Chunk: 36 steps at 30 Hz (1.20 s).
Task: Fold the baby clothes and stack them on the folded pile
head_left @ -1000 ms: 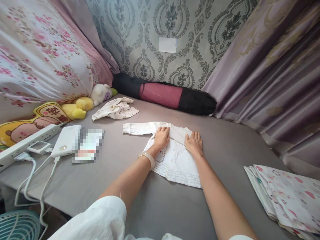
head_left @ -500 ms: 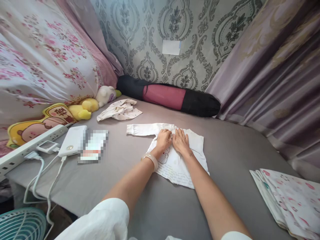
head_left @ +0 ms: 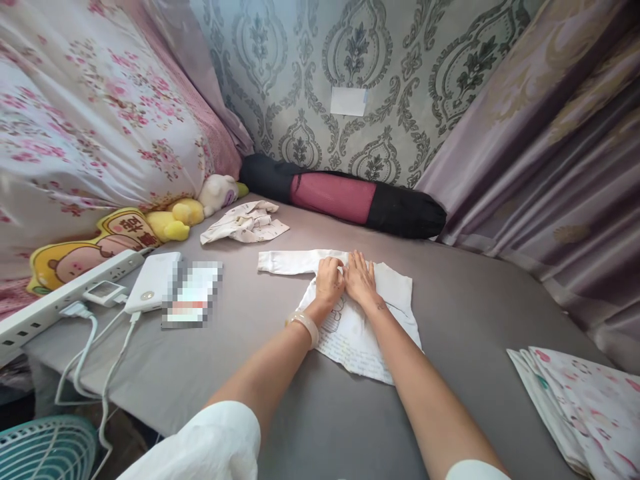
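Observation:
A small white long-sleeved shirt (head_left: 370,347) with a line drawing and rows of print lies on the grey sheet, one sleeve stretched out to the left. At its upper edge my left hand (head_left: 330,281) has its fingers bent and closed on the cloth, their tips partly hidden. Close beside it, my right hand (head_left: 359,279) lies flat on the shirt with fingers extended. A pale bracelet (head_left: 306,327) circles my left wrist. The shirt's other sleeve is not visible.
A crumpled printed garment (head_left: 245,223) lies behind to the left, folded printed cloth (head_left: 585,400) at the right. A power strip (head_left: 65,303), white power bank (head_left: 154,283) and blurred phone-like object (head_left: 193,293) are at left. Along the wall rests a black-and-red bag (head_left: 335,197).
The view has shifted slightly, so everything sits a little lower and further right. My left fingers are more bent at the shirt's upper edge; my right hand remains flat beside them.

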Each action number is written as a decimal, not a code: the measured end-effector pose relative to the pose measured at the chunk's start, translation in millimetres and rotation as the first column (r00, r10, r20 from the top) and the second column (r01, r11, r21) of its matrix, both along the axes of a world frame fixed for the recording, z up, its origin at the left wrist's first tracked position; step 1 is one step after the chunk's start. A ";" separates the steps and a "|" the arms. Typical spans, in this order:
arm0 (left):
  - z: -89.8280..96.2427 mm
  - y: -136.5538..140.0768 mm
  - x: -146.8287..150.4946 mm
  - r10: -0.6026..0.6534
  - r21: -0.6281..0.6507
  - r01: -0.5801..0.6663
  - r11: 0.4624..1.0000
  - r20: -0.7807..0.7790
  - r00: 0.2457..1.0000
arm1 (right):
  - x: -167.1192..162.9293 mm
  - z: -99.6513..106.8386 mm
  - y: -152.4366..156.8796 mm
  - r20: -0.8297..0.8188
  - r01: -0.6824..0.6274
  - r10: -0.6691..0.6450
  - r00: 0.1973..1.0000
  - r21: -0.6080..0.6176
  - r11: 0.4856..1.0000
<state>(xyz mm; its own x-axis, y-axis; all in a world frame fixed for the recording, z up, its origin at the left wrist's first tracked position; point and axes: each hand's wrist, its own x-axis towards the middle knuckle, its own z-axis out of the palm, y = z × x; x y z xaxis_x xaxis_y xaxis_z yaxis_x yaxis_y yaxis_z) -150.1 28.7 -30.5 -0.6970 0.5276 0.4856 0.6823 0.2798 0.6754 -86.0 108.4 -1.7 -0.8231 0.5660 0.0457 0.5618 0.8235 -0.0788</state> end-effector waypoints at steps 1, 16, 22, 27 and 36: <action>2.0 -1.0 1.0 0.015 0.008 -0.015 1.000 0.003 1.000 | -4.1 0.3 -0.8 0.009 -0.026 0.026 1.000 0.003 1.000; 6.3 -3.5 1.5 -0.001 -0.024 0.003 1.000 0.060 0.998 | -18.3 -11.7 -2.0 0.091 -0.044 0.045 0.995 -0.011 0.999; 14.1 -12.1 0.4 -0.006 -0.073 0.012 0.997 0.077 0.997 | -18.4 -13.2 -3.6 0.055 -0.035 0.036 0.998 -0.027 0.999; 20.5 -46.1 -23.8 0.125 -0.115 -0.115 0.987 0.087 0.988 | -22.9 -15.5 -2.8 -0.018 0.002 -0.003 1.000 -0.072 0.997; 23.4 -120.5 -66.8 0.594 -0.274 -0.543 0.794 0.162 0.788 | -32.0 -4.0 -12.0 -0.084 -0.039 0.028 0.996 -0.130 0.991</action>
